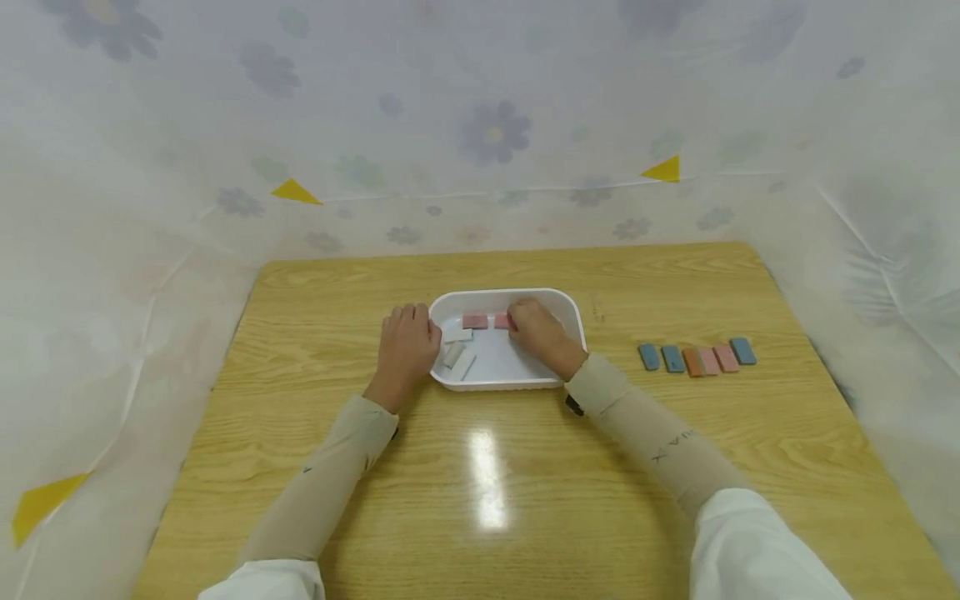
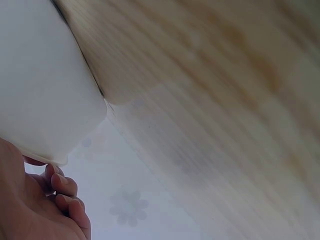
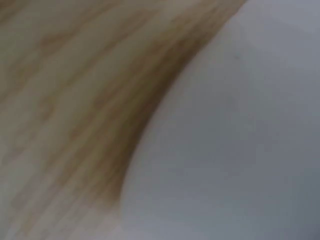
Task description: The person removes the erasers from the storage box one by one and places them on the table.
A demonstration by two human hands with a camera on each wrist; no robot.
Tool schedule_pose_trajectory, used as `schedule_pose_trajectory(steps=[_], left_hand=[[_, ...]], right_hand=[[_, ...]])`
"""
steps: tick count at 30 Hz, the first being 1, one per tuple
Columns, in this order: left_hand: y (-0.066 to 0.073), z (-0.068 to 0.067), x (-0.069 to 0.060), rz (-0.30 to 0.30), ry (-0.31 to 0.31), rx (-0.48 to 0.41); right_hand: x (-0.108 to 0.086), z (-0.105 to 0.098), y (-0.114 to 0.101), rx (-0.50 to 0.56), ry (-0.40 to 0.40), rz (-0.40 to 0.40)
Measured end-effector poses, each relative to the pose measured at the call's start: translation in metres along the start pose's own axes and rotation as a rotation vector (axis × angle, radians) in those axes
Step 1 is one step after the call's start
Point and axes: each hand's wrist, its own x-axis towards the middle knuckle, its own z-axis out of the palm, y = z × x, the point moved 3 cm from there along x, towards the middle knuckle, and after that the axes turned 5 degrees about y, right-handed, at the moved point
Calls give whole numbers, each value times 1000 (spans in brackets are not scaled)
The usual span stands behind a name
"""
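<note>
A white plastic tray (image 1: 510,386) stands on the wooden table. My left hand (image 1: 408,346) grips its left rim; in the left wrist view the curled fingers (image 2: 64,185) and thumb pinch the edge of the tray (image 2: 45,75). Inside the tray, my right hand (image 1: 538,332) has its fingers curled at one end of a pink eraser (image 1: 501,322), partly covering it. Left of that lies another pink eraser (image 1: 475,322). Several white or pale erasers (image 1: 458,336) lie in the tray's left part. The right wrist view holds only the tray's outer wall (image 3: 215,150) and table.
Right of the tray, a row of erasers sits on the table (image 1: 480,450): blue ones (image 1: 648,357), an orange-and-pink one (image 1: 701,362), a pink one (image 1: 726,358) and a blue one (image 1: 743,351) at the end. Flowered sheeting (image 1: 495,133) surrounds the table's back and sides.
</note>
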Motion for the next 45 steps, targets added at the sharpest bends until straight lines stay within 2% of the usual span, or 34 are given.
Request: schedule_pose_trajectory(steps=[10,16,22,25,28,32,36,40,45], left_hand=[[0,-1,1,10,17,2],[1,-1,-1,3,1,-8],[1,-1,-2,1,-7,-3],[0,0,-2,3,7,-7],[1,-1,-1,-3,3,-15],[1,-1,-1,-13,-12,-21],[-1,0,-2,-15,2,-19],[-1,0,-1,-6,29,-23],[0,2,-1,3,33,-22]], right_hand=[[2,-1,1,16,-2,28],[0,-5,-1,54,-22,62],[-2,-33,-12,93,-30,76],[-4,-52,-15,129,-34,133],[-7,-67,-13,161,-41,224],[-15,-84,-6,173,-19,314],[-24,-98,5,158,29,342],[-35,-108,24,154,69,379],[-55,-117,53,162,93,449]])
